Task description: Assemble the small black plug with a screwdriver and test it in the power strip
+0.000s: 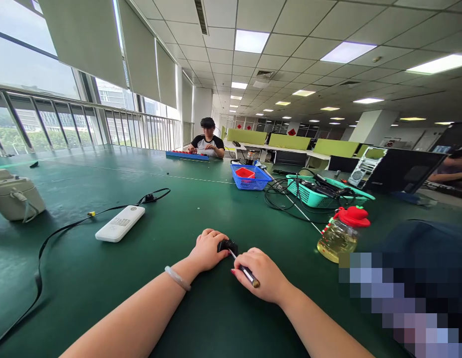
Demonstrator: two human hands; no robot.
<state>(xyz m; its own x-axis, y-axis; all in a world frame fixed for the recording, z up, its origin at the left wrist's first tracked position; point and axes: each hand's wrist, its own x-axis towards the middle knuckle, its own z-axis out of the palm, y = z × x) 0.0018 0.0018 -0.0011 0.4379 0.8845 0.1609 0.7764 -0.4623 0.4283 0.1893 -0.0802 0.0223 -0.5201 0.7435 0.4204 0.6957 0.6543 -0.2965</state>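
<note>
The left grip [207,249], a pale bangle [178,278] on its wrist, rests on the green desk [104,283] with its fingers curled closed around a small black part [227,245], pinning it to the surface near the front edge, about midway across. Just to the right, the right grip [263,278] is closed in a pen-like hold on a thin tool [246,272] whose tip touches the black part; the tool's butt sticks out over the knuckles. Across the desk from the left: a beige case [15,198] stands at the far left edge, a black cable [67,227] snakes from the front edge towards a white flat device [120,223] lying beside it, well apart from the grips. Farther back and to the right sit a blue basket [253,183] holding a red tray [245,172], then a teal basket [313,198] tangled with dark cables, and nearer, a clear bottle [341,236] of yellowish liquid with a red cap. A black screen [402,171] stands at the right. At the far end another person [207,140] sits over a long blue tray [187,155]. The room is an open office: tall windows with a railing [67,119] on the left, green partitions [290,141] behind, and lit ceiling panels [249,41] overhead.
</note>
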